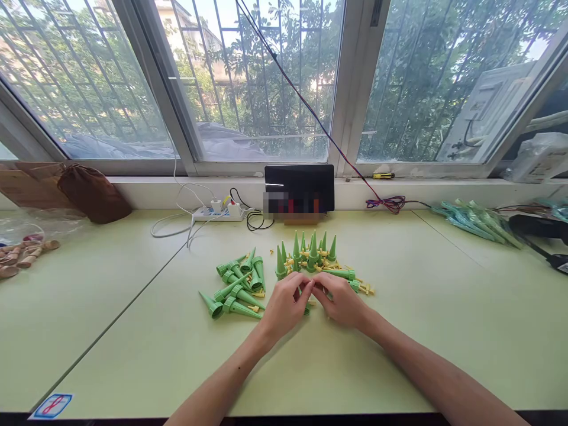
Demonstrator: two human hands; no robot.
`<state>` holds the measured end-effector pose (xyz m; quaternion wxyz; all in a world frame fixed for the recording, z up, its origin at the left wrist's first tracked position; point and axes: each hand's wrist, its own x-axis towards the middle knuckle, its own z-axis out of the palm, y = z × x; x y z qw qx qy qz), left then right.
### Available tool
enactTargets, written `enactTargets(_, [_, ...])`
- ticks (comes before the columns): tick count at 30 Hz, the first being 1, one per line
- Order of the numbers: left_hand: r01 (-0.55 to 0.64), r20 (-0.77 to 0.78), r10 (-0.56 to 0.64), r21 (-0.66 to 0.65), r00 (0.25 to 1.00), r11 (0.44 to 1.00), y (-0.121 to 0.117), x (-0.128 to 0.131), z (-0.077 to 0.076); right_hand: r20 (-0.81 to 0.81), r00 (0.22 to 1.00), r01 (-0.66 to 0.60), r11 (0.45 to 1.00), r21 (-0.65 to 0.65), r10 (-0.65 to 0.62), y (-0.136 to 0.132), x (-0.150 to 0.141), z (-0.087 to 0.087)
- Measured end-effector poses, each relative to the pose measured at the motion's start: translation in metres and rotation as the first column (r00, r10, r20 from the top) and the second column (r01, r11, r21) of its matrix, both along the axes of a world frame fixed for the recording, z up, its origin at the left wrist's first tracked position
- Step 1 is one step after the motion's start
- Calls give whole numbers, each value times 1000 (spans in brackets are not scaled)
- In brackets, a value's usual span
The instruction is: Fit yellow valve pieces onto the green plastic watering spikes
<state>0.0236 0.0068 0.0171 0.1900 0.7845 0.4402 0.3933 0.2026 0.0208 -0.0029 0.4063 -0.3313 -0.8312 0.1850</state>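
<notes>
My left hand point(287, 303) and my right hand point(341, 300) meet in the middle of the table, fingertips pinched together and touching. Whatever they pinch is hidden by the fingers. A bit of green plastic point(306, 310) shows just under my left fingers; whether it is held or lies on the table I cannot tell. Behind the hands stand several green cone-shaped spikes point(312, 253), points up, among small yellow T-shaped valves point(367, 289). One green spike point(339, 274) lies on its side by my right hand. To the left is a loose pile of hollow green spikes point(239, 293).
A dark-screened device point(299, 183) leans by the window sill, with a white power strip point(218, 213) and cables to its left. A brown drawstring bag point(93, 192) and wooden pieces point(29, 254) are far left. Plastic packets point(477, 222) and a black object point(539, 228) lie right.
</notes>
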Motion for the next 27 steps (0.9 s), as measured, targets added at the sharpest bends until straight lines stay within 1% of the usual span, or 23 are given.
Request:
enactTargets(6, [1,11,-1,-15,1000,1000,0,0,0,-15,1000,-23,999,-26,22,-1,0,2])
enactTargets(9, [6,29,-5,-26,1000,1000,-1,0,1,-26,999,-26,1000,-15,26,0,0,2])
enactTargets(11, [1,46,1,-41,999,999,-1,0,2,-31,1000,-1,1000,10,1,0,0,1])
enactTargets(14, [-26,39,28,-54,999,998,0,0,2,-58,995,86,994,62,-82,2,0,0])
enactTargets(17, [-37,-37,35,-55,999,998,0,-1,1,-113,978,186,979,85,-176,4,0,0])
enactTargets(20, [-20,-152,6,-85,988,996,-1,-1,0,-155,957,259,963,81,-244,4,1,0])
enactTargets(24, [-12,-274,-28,-141,961,990,-4,1,1,-175,947,289,953,94,-270,4,1,1])
enactTargets(27, [5,-317,-47,-134,947,991,-6,1,1,-178,946,292,950,108,-270,3,1,2])
